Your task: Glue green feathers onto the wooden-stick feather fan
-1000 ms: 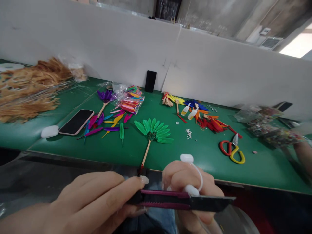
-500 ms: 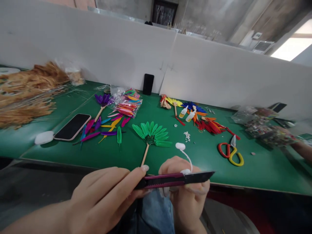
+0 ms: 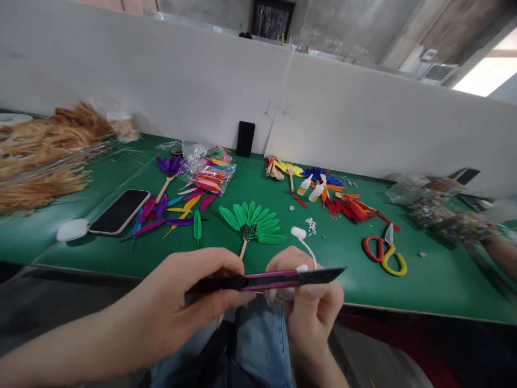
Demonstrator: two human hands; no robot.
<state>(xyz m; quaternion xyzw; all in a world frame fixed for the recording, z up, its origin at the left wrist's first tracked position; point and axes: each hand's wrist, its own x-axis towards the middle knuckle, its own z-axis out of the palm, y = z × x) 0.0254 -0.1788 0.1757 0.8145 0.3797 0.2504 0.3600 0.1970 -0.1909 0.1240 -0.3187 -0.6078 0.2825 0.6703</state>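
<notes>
Utility knife (image 3: 272, 279) with a dark handle and maroon edging lies level across the lower centre of the frame, its blade pointing right. At far left is a heap of dried straw (image 3: 48, 153); below it, a white case (image 3: 72, 230) touches a pink-edged phone (image 3: 120, 212) on the green table (image 3: 343, 264). Loose coloured feathers (image 3: 188, 206) lie right of these, under a clear feather packet (image 3: 212, 175). At lower left, the left hand (image 3: 161, 307) pinches the knife handle between thumb and fingers. Above the knife, a green feather fan (image 3: 252, 221) lies spread, its wooden stick running down towards that hand. Right of centre, the right hand (image 3: 311, 302) is curled behind the blade; I cannot tell what it grips. A white cord (image 3: 309, 250) rises just above it, near white beads (image 3: 311, 226). Red-and-yellow scissors (image 3: 388, 253) lie further right. Another person's arm (image 3: 503, 253) enters at the right edge.
</notes>
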